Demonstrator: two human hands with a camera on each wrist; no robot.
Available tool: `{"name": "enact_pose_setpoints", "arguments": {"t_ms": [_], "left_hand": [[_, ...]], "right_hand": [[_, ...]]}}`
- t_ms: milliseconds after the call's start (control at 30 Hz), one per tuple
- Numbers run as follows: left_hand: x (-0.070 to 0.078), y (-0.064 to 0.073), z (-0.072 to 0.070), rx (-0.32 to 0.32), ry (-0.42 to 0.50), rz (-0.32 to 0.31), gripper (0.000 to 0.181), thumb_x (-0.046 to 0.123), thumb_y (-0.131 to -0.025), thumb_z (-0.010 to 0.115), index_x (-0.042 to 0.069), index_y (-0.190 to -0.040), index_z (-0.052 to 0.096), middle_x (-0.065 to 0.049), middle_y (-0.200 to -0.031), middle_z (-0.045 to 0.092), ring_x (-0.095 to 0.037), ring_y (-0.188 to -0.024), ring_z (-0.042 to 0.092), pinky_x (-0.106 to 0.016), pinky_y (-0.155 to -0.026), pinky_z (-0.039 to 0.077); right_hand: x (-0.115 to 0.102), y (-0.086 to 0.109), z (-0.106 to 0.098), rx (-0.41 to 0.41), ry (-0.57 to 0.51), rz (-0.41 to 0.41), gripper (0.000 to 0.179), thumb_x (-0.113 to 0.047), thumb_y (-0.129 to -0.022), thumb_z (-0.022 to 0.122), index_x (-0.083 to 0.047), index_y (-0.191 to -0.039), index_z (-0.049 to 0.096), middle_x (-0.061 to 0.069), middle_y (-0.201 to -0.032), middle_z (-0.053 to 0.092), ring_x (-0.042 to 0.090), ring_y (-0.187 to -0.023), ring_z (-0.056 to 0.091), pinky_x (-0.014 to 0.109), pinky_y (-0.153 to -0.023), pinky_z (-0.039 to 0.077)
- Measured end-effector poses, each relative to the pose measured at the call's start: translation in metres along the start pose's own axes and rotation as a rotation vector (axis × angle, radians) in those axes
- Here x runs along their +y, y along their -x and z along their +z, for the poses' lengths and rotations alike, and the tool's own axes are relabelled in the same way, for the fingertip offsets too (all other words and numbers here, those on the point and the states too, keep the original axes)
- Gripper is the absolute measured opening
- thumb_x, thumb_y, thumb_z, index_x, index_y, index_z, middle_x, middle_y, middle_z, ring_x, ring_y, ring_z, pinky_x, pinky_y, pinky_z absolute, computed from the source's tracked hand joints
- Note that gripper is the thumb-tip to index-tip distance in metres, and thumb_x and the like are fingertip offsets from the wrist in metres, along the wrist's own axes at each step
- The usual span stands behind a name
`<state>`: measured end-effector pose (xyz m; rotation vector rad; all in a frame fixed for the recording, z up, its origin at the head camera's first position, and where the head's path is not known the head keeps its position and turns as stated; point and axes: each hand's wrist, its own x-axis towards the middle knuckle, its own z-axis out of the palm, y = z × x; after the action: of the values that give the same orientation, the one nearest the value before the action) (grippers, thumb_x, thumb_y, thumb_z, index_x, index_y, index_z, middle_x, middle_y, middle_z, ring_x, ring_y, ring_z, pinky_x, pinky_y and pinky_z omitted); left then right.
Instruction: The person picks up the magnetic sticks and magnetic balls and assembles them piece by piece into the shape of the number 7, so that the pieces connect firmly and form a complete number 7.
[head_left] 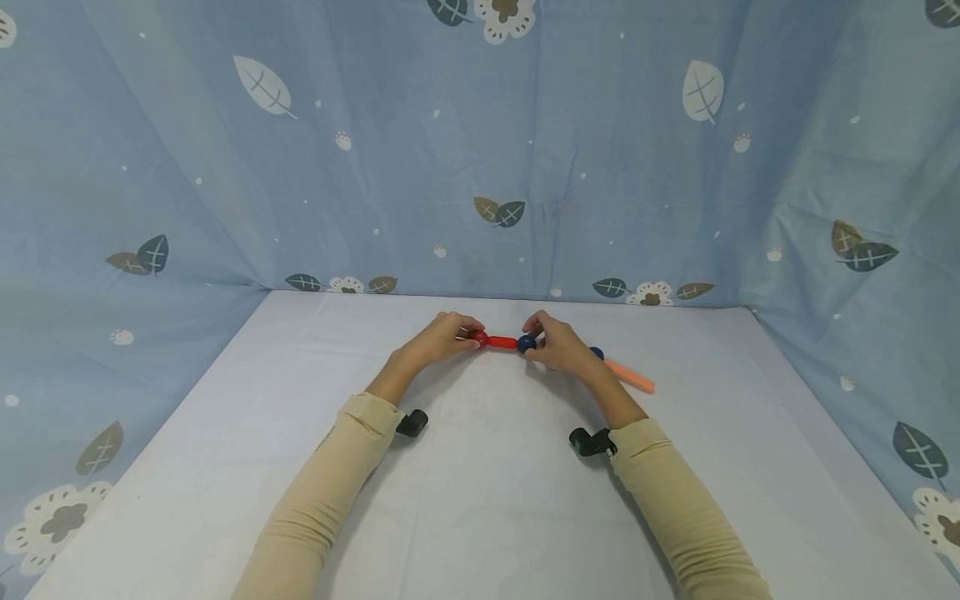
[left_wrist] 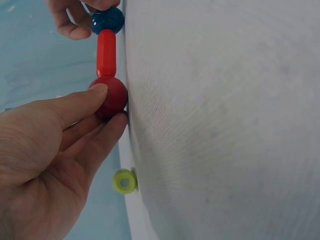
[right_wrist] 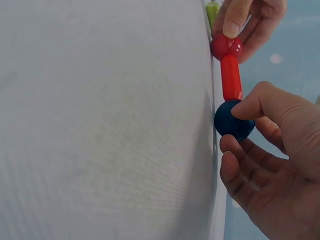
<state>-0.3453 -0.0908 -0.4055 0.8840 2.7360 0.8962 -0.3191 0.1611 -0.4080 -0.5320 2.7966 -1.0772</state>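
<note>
A short red rod (head_left: 502, 342) joins a dark red ball (left_wrist: 111, 97) at its left end to a blue ball (right_wrist: 233, 120) at its right end. My left hand (head_left: 446, 337) pinches the red ball between thumb and fingers. On the other side, the thumb and fingers of my right hand (head_left: 561, 343) grip the blue ball. The joined pieces lie level, close to the white tabletop, with the rod uncovered between both hands. Fingers hide part of each ball.
Beyond my right wrist lies an orange rod (head_left: 630, 376) with a second blue ball (head_left: 597, 352) at its end, partly hidden by the hand. A yellow-green piece with a hole (left_wrist: 124, 181) sits past my left hand. A patterned blue curtain (head_left: 420, 167) hangs behind the table (head_left: 495, 500).
</note>
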Motion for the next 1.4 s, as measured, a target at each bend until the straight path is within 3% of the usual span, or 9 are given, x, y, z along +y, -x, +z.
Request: {"name": "enact_pose_setpoints", "arguments": {"t_ms": [767, 1033, 1400], "left_hand": [[0.001, 0.0, 0.001, 0.012, 0.012, -0.002, 0.037, 0.01, -0.093, 0.067, 0.0, -0.128, 0.063, -0.014, -0.126, 0.067, -0.025, -0.118, 0.064, -0.036, -0.102, 0.051], [0.0, 0.0, 0.002, 0.015, 0.019, -0.001, 0.037, 0.01, -0.093, 0.067, 0.0, -0.128, 0.063, -0.014, -0.125, 0.068, -0.025, -0.118, 0.064, -0.036, -0.102, 0.051], [0.001, 0.002, 0.001, 0.012, 0.016, -0.014, 0.036, 0.01, -0.094, 0.066, 0.0, -0.128, 0.063, -0.013, -0.126, 0.068, -0.025, -0.119, 0.064, -0.037, -0.103, 0.05]], "right_hand": [[0.004, 0.002, -0.002, 0.009, 0.009, -0.026, 0.041, -0.011, -0.087, 0.069, -0.007, -0.123, 0.049, 0.018, -0.118, 0.064, 0.023, -0.088, 0.06, 0.033, -0.081, 0.052], [0.003, 0.006, -0.01, 0.018, 0.014, -0.014, 0.044, -0.015, -0.088, 0.071, -0.007, -0.126, 0.05, 0.016, -0.118, 0.064, 0.027, -0.097, 0.064, 0.04, -0.087, 0.054], [0.001, 0.015, -0.024, 0.029, 0.047, -0.025, 0.041, -0.014, -0.09, 0.07, -0.005, -0.126, 0.052, 0.019, -0.118, 0.063, 0.029, -0.096, 0.064, 0.04, -0.084, 0.055]]}}
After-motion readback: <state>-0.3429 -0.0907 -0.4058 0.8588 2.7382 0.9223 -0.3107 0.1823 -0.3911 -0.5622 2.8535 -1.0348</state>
